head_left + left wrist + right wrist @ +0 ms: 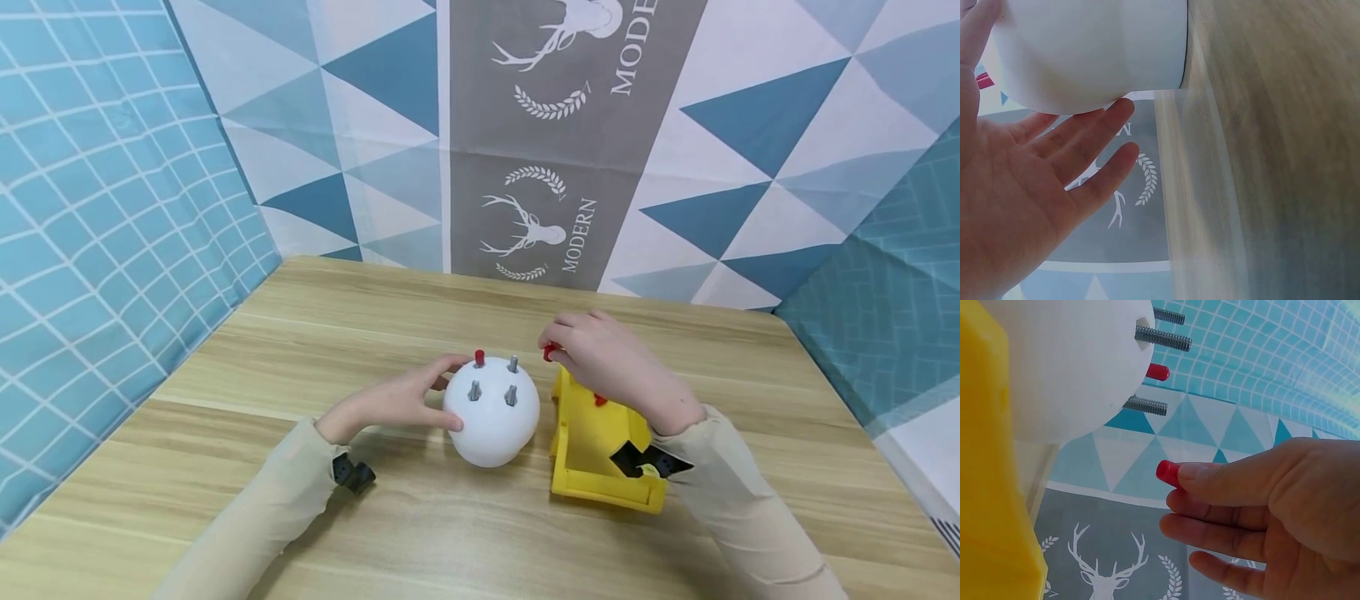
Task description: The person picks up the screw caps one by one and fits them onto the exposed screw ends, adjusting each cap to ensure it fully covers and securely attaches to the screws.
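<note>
A white, rounded block (491, 425) stands on the table with several threaded metal bolts (511, 395) sticking out of its top. One bolt is covered by a red cap (479, 357), at the far left. My left hand (408, 398) holds the block from its left side, thumb in front and fingers behind. Thumb and index finger of my right hand (611, 358) pinch another red cap (1167, 473), hollow end outward in the right wrist view. That hand is above the far end of a yellow bin (592, 433), right of the block.
Red pieces (601, 400) lie in the yellow bin, partly hidden by the right hand. The bin stands close beside the block on the wooden table (450, 533). Patterned cloth (375, 100) hangs behind the table.
</note>
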